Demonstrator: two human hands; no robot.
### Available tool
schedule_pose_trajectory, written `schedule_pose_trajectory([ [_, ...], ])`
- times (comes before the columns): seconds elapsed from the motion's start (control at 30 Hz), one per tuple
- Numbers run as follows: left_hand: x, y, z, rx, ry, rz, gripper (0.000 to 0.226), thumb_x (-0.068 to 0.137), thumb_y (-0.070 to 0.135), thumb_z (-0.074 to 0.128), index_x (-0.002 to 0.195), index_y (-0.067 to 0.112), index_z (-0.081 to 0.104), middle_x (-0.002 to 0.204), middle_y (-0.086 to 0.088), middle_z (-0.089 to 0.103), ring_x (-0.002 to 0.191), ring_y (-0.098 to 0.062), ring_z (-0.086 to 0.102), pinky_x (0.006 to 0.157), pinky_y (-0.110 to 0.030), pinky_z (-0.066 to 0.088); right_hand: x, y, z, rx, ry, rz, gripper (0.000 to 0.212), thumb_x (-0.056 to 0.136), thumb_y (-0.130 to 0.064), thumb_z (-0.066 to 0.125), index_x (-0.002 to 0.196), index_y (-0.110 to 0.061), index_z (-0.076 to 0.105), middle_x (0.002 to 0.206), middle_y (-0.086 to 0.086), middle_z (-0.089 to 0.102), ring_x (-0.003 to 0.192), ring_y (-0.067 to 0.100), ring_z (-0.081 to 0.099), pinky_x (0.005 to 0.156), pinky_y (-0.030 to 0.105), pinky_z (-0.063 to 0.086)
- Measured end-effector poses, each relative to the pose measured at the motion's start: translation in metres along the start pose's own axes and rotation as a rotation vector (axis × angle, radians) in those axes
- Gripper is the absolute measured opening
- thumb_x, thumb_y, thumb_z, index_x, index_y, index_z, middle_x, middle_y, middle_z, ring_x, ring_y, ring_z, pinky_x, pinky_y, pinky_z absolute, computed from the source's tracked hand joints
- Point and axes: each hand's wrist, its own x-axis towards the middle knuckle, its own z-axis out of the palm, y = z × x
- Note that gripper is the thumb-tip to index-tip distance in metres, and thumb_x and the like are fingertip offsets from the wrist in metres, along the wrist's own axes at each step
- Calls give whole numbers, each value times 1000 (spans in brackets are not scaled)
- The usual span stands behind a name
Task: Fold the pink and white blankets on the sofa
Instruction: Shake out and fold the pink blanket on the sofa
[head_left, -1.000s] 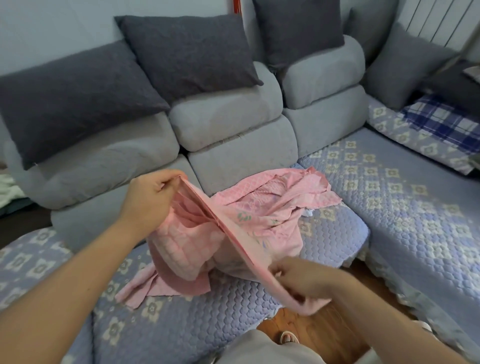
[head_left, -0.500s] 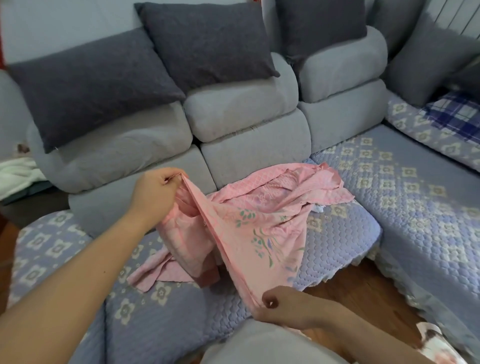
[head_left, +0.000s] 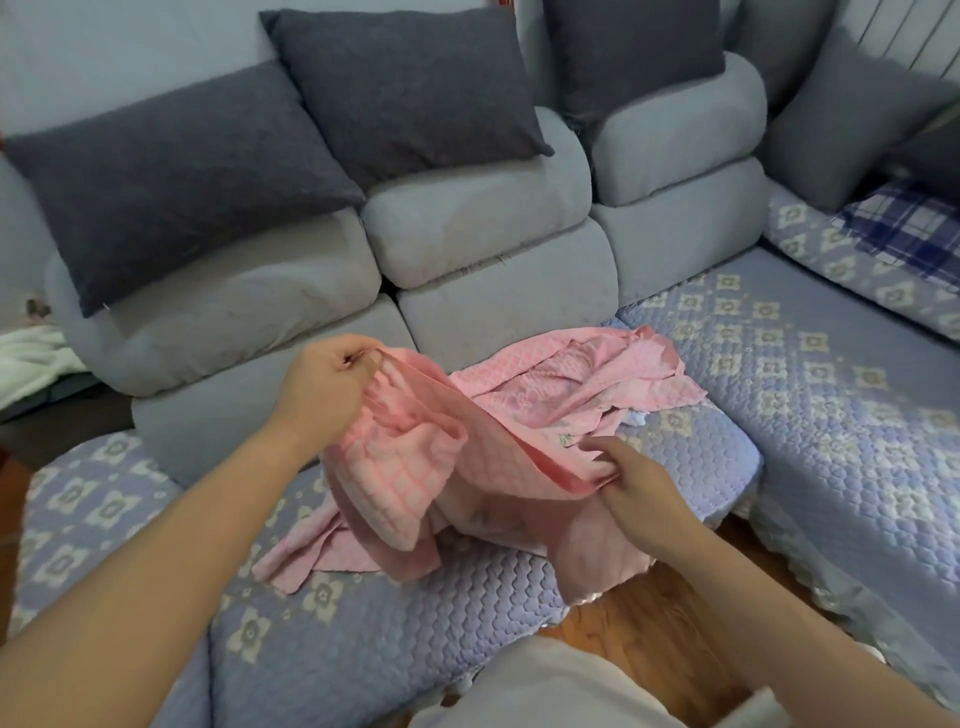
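No lettering, label, brand mark or number can be read anywhere in the head view: not on the pink blanket (head_left: 524, 431), the quilted seat cover (head_left: 779, 364), the dark cushions (head_left: 415, 88) or the plaid cloth (head_left: 904, 228). The cover carries only a repeated flower-and-diamond motif, and the blanket only a woven check and a faint floral print.
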Motion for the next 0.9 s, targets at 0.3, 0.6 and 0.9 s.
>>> schedule_pose_trajectory([
  [0.3,-28,66,28,154,-212,355,16,93,7,66,96,15,80,90,9,77,90,-4,65,79,-14,46,23,-92,29,129,107,-208,16,96,-26,56,102,-30,70,87,-16,71,82,1,64,76,25,50],
  [0.6,-31,73,13,213,-245,402,26,89,24,56,100,20,80,96,13,77,88,-1,68,83,-23,52,17,-77,28,196,-290,33,34,85,-37,72,111,-30,52,85,1,69,50,16,63,47,31,50],
  [0.9,-29,77,1,156,-121,280,19,95,7,63,98,18,79,90,8,77,84,-12,70,83,-35,55,34,-70,44,3,118,58,19,82,-39,66,93,-27,57,100,-5,57,80,12,58,72,35,53],
])
